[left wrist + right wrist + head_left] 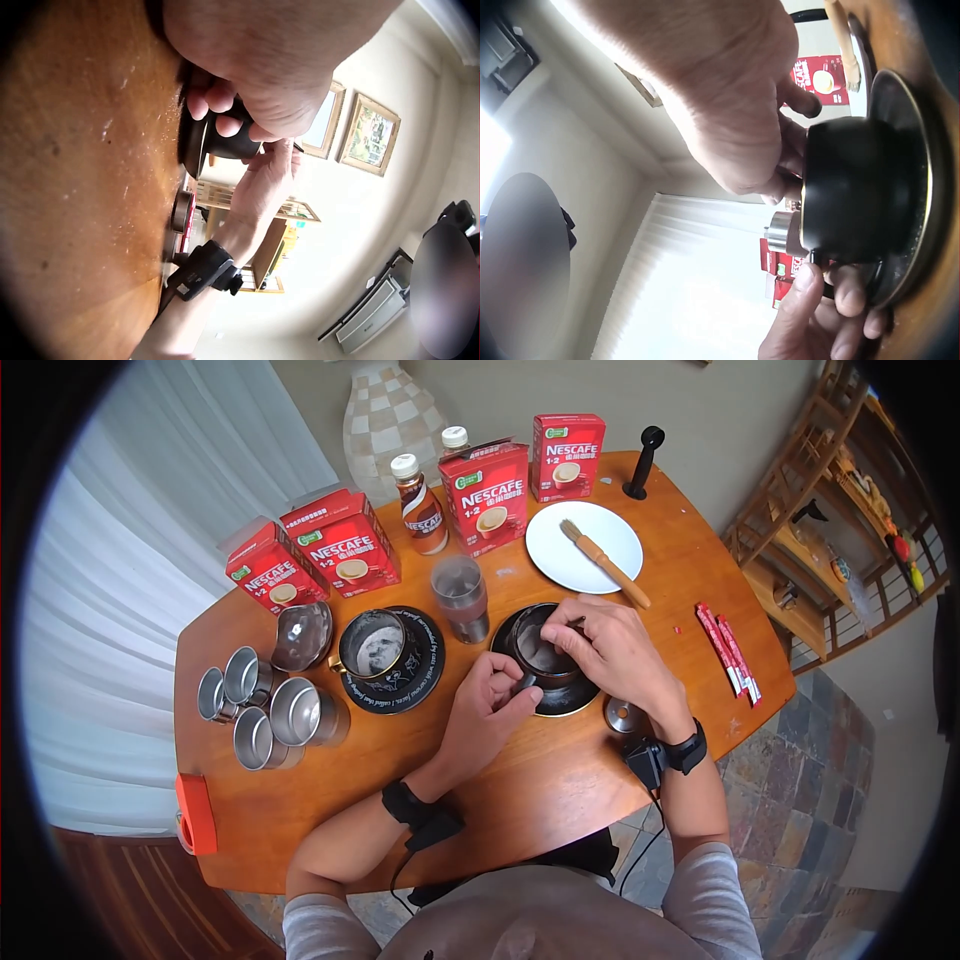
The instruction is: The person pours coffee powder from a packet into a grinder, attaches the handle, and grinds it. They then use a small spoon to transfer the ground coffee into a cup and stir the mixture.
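A black cup (532,650) (847,187) stands on a dark saucer (565,705) (911,97) near the middle of the table. My left hand (485,710) (817,315) pinches the cup's handle between thumb and fingers. Over the cup's opening is my right hand (615,655) (262,187) (727,105), its fingers curled and the fingertips reaching inside the rim. A thin dark item (298,148) shows by these fingers in the left wrist view; most of it is hidden. The cup's contents are only partly visible.
Left of the cup are a clear tumbler (460,600), a second black cup (372,645) on a saucer and several metal cups (297,712). Behind stand red boxes (488,500), bottles (420,510) and a white plate (560,560) with a brush (600,560). Red sachets (728,650) lie right.
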### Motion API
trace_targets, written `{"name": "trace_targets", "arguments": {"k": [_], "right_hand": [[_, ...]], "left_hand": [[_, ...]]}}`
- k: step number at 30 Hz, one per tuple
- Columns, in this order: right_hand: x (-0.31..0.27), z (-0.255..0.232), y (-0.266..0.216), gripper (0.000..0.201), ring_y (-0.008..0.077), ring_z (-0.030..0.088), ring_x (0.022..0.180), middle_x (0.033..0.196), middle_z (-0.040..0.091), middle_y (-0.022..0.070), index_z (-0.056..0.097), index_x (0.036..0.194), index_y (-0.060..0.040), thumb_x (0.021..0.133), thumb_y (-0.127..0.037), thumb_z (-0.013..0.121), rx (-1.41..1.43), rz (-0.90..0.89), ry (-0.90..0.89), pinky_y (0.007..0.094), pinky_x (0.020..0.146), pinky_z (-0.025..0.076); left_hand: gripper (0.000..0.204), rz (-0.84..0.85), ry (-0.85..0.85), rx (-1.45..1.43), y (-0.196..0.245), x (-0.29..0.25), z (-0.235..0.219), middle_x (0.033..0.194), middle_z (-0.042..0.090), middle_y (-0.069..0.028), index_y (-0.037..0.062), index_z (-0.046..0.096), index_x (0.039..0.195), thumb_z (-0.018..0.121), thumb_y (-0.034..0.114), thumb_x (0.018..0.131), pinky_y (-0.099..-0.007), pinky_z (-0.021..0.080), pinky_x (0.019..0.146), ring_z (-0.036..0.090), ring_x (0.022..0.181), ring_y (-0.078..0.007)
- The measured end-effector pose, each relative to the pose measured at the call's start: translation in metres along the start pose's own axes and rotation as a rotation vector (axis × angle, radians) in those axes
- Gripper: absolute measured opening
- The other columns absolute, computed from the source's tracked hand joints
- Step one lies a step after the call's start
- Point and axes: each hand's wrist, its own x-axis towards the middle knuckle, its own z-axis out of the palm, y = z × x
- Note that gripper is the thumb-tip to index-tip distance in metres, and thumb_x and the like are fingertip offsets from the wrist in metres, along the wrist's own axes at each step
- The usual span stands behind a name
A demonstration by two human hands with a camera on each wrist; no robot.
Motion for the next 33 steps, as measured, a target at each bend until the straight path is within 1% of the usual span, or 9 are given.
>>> {"name": "trace_targets", "arguments": {"k": [2,5,8,11,17,20,23,29,33], "right_hand": [[-0.0009,-0.0021,-0.0018,0.023,0.0364,0.069,0.085,0.088,0.071,0.0163,0.072,0.1,-0.0018,0.1,-0.024,0.066,0.021,0.026,-0.044,0.0447,0.075,0.052],[0.0004,0.0024,0.0001,0.023,0.0358,0.068,0.088,0.089,0.07,0.0159,0.072,0.101,-0.0018,0.101,-0.023,0.065,-0.061,-0.038,0.01,0.0449,0.078,0.052],[-0.001,-0.0026,0.0018,0.023,0.0352,0.067,0.09,0.087,0.068,0.0157,0.073,0.101,-0.0016,0.101,-0.023,0.065,-0.027,-0.011,-0.07,0.0449,0.08,0.051],[-0.0001,0.0022,0.0015,0.022,0.0347,0.065,0.091,0.085,0.066,0.0153,0.073,0.1,-0.0012,0.101,-0.022,0.065,-0.026,-0.058,-0.021,0.0449,0.081,0.05],[-0.0007,-0.0012,0.0021,0.021,0.0345,0.063,0.09,0.084,0.066,0.0146,0.073,0.1,-0.001,0.1,-0.021,0.066,-0.007,-0.058,-0.078,0.0448,0.084,0.049],[0.0007,0.0015,-0.0009,0.021,0.0347,0.063,0.09,0.085,0.066,0.0146,0.074,0.1,-0.0011,0.1,-0.021,0.066,-0.048,-0.067,-0.001,0.0451,0.086,0.048],[-0.0008,-0.0024,0.0004,0.023,0.0315,0.063,0.088,0.085,0.066,0.0138,0.075,0.097,-0.001,0.1,-0.022,0.068,-0.04,-0.079,-0.043,0.0403,0.081,0.049],[-0.0002,0.0002,-0.0023,0.021,0.0317,0.063,0.089,0.087,0.067,0.0127,0.075,0.096,-0.0016,0.1,-0.021,0.068,-0.104,-0.069,-0.01,0.0406,0.084,0.048],[-0.0002,-0.0038,0.0007,0.022,0.0348,0.063,0.091,0.086,0.066,0.0142,0.074,0.097,-0.0018,0.1,-0.022,0.065,-0.018,-0.072,-0.073,0.0458,0.089,0.047]], "left_hand": [[0.027,0.005,0.002,-0.013,0.0003,-0.0005,0.0009,0.096,0.066,0.0007,0.0045,0.045,0.113,0.069,0.001,0.1,-0.0166,0.041,0.066,0.054,0.078,0.0008],[0.027,-0.01,0.01,-0.005,0.0047,-0.0013,0.0031,0.096,0.066,0.0008,0.0044,0.045,0.112,0.069,0.0,0.1,-0.0167,0.041,0.066,0.054,0.078,0.0009],[0.027,0.002,0.001,0.003,0.0023,-0.0011,0.0013,0.096,0.066,0.0006,0.0044,0.045,0.112,0.069,0.0,0.1,-0.0167,0.041,0.066,0.054,0.078,0.0009],[0.027,-0.022,0.003,0.032,0.0048,-0.0018,0.0006,0.096,0.066,0.0002,0.0042,0.045,0.112,0.069,0.0,0.1,-0.0166,0.042,0.066,0.055,0.079,0.0007],[0.027,-0.013,0.004,0.02,0.0035,-0.0014,0.001,0.098,0.067,-0.0009,0.0042,0.045,0.113,0.068,0.0,0.1,-0.0169,0.043,0.067,0.056,0.079,0.0003],[0.027,-0.012,0.006,0.005,0.0056,-0.0015,0.0031,0.101,0.068,-0.0019,0.0043,0.044,0.113,0.068,0.0,0.1,-0.0172,0.043,0.067,0.056,0.08,0.0],[0.027,0.002,-0.004,-0.01,0.0026,-0.0012,0.0016,0.103,0.069,-0.0029,0.0043,0.044,0.114,0.067,0.0,0.1,-0.0172,0.044,0.069,0.057,0.082,-0.0006],[0.027,0.005,-0.004,0.021,0.001,-0.0011,0.0,0.103,0.069,-0.0029,0.0044,0.044,0.114,0.067,0.0,0.1,-0.017,0.044,0.068,0.057,0.082,-0.0004],[0.027,0.014,0.0,0.012,0.002,-0.0014,0.0009,0.103,0.069,-0.0026,0.0047,0.044,0.114,0.067,0.001,0.101,-0.0168,0.043,0.067,0.055,0.08,0.0002]]}}
